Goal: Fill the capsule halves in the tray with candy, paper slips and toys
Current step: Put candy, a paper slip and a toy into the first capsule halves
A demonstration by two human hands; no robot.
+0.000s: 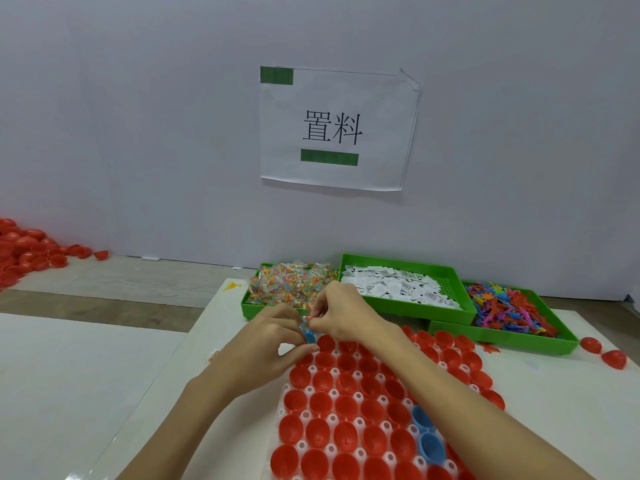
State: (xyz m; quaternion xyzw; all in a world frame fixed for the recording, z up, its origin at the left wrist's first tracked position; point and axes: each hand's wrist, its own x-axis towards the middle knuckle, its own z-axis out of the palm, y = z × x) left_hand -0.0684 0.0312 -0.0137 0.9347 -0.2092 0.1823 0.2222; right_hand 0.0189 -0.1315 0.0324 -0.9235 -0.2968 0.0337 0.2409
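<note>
A white tray [334, 393] holds several red capsule halves [346, 408] and two blue ones [431, 446] at its right side. At the tray's far left corner my left hand [268, 344] grips a blue capsule half [309, 337]. My right hand [341, 315] pinches a small candy packet [307, 320] just above that blue half. Behind stand three green bins: candy packets [291, 284], white paper slips [398, 287], colourful plastic toys [502, 308].
A pile of loose red capsule halves [24, 252] lies at the far left by the wall. Two red halves [604, 351] sit right of the toy bin. A paper sign [334, 128] hangs on the white wall behind.
</note>
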